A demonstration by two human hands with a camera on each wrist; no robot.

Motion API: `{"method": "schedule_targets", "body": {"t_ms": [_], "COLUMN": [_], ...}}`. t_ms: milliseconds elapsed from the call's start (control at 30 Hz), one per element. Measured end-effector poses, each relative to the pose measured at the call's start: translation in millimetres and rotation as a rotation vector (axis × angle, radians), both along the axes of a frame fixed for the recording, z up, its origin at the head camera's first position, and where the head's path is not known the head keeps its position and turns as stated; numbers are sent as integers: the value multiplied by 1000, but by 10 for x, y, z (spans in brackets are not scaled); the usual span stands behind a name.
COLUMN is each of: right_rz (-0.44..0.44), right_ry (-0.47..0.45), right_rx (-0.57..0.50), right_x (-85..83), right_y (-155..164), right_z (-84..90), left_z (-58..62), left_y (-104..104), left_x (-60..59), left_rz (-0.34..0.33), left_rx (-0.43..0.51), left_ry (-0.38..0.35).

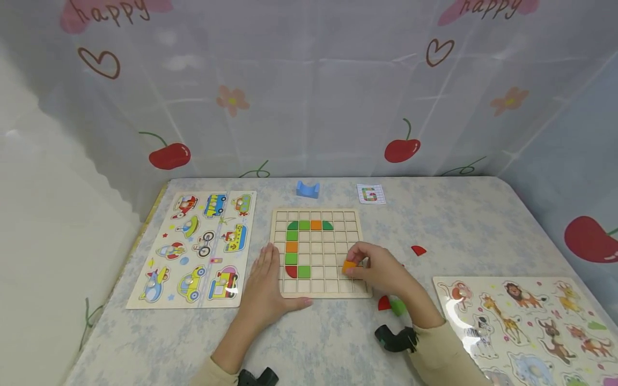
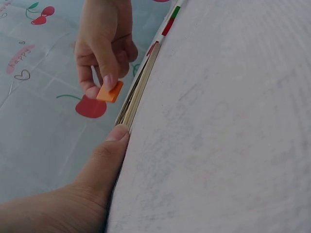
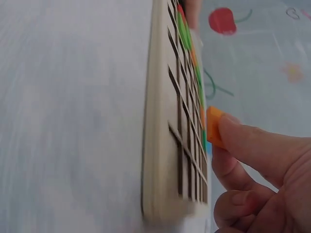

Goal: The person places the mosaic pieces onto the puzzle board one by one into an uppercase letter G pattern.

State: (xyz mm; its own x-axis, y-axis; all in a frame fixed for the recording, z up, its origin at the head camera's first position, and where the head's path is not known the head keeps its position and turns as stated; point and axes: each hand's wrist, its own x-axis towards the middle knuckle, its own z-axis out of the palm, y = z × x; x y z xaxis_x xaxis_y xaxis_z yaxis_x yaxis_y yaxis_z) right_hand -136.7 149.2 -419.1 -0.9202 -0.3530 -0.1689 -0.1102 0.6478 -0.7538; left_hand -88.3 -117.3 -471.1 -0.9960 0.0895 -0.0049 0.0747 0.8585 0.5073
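Tile (image 1: 348, 266) — one small orange square, seemingly light, stiff wood, best pinched by its edges — sits between the right hand (image 1: 381, 269)'s thumb and fingertips just above the grid board (image 1: 363, 292), where nine coloured pieces lie, while the left hand (image 1: 263, 287) lies flat, fingers straight, at the board's edge.
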Motion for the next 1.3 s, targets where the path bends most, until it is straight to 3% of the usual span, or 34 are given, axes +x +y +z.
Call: {"method": "schedule_targets", "body": {"t_ms": [233, 500, 1067, 1300], "right_rz": [20, 72, 133, 169], "right_ry": [11, 72, 118, 142], "right_rx": [-32, 50, 115, 168], "right_x": [-58, -50, -12, 65], "right_y": [-396, -593, -600, -461], "right_z": [-83, -85, -87, -17], "left_z": [10, 18, 30, 19], "left_y": [0, 2, -3, -5], "left_x": [1, 6, 8, 0], "left_rz": [-9, -11, -16, -8], "left_rx": [-10, -14, -19, -12], "left_ry": [6, -4, -6, -6]}}
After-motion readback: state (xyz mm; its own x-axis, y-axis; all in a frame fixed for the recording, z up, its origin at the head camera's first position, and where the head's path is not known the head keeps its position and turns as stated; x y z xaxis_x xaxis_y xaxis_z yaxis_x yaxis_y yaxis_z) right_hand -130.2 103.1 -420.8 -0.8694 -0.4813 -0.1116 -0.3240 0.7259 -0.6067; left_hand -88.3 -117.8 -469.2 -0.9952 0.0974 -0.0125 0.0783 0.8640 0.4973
